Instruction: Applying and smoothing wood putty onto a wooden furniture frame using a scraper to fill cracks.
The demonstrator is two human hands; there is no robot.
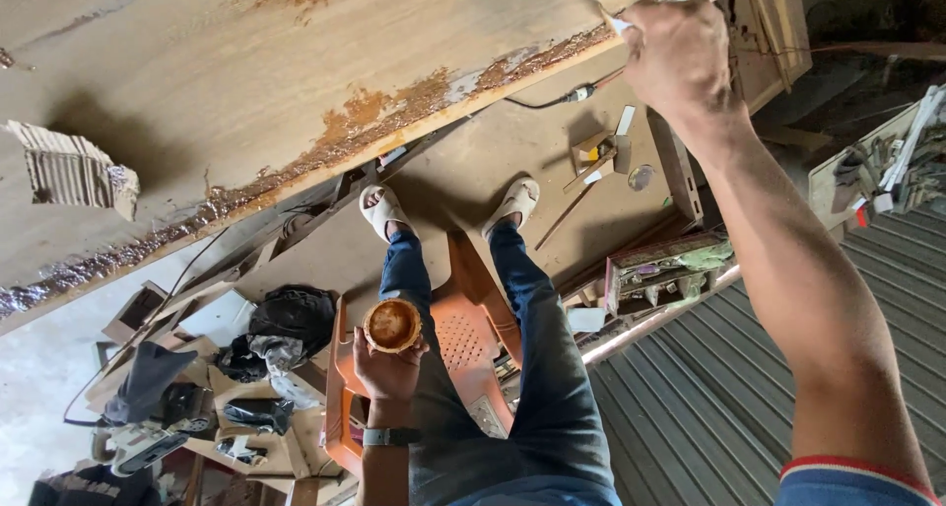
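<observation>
Above two sandalled feet [448, 208], left hand [389, 368] fingers around one cup [392, 325], right hand [678, 58] fingers pinching one brush [619, 23].

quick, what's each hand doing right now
Left hand: closed around a small round tub of brown stuff.
Right hand: closed on a small tool, unclear, at the board's edge.

A workshop: wooden board [296, 82], scattered tools [601, 151], offcuts.

Your left hand [389, 368] cups a small brown-filled cup [392, 325] above the orange chair [463, 338]. Your right hand [675, 53] grips a brush handle [619, 23] at the stained board's [296, 92] edge.
</observation>
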